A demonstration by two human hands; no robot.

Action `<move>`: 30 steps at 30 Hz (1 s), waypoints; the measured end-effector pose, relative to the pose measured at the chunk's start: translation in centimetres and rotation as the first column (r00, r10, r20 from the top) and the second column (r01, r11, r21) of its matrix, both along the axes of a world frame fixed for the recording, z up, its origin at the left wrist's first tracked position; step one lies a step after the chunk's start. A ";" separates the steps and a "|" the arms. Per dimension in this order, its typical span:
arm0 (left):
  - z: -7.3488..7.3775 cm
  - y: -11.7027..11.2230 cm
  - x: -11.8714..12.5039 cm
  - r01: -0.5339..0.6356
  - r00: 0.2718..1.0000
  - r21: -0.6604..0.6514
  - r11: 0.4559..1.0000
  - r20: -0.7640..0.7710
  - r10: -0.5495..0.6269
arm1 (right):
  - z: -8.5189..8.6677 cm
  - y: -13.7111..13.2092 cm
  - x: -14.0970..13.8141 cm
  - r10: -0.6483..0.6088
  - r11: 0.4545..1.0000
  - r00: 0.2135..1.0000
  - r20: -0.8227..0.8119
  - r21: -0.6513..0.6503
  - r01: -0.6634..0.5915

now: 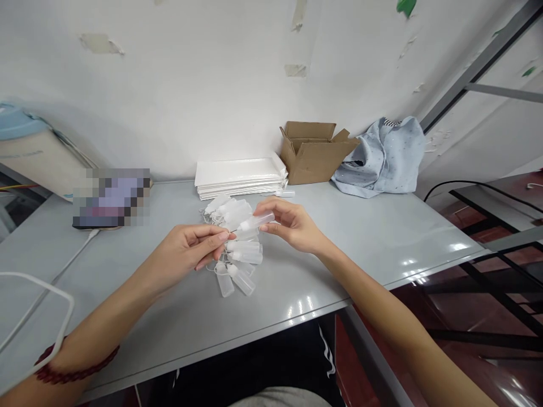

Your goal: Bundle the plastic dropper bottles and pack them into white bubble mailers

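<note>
Nearest, a red beaded bracelet (76, 370) is worn on the left wrist, above the front edge of the grey desk (297, 282). Farther in, a small translucent bottle (257, 221) is held aslant over the middle of the desk, between the left hand (193, 247) and the right hand (294, 225). Its body is pinched between thumb and fingers by the right grip. The left grip is pressed together on the end of a thin dark tip (233, 230) at its nozzle; the exact contact is too small to be made out. Beneath and around it, similar bottles (246, 249) are heaped. To the left, a pixelated phone (112, 200) is joined to a white cable (70, 261). Behind the heap, flat white packs (240, 172) are stacked; an opened cardboard box (318, 161) and pale blue cloth (384, 161) are set farther right, against the wall (190, 96).
</note>
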State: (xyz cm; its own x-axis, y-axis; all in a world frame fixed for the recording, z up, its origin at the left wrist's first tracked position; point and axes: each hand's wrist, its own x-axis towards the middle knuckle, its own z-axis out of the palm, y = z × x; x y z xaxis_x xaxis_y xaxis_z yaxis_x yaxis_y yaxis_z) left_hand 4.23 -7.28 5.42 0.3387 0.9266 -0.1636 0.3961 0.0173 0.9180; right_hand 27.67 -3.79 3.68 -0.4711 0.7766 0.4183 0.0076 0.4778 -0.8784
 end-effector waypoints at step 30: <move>0.0 -0.3 0.3 -0.092 0.987 -0.090 0.992 0.127 0.103 | -0.8 -0.7 -1.0 -0.114 0.983 0.993 0.021 0.146 0.109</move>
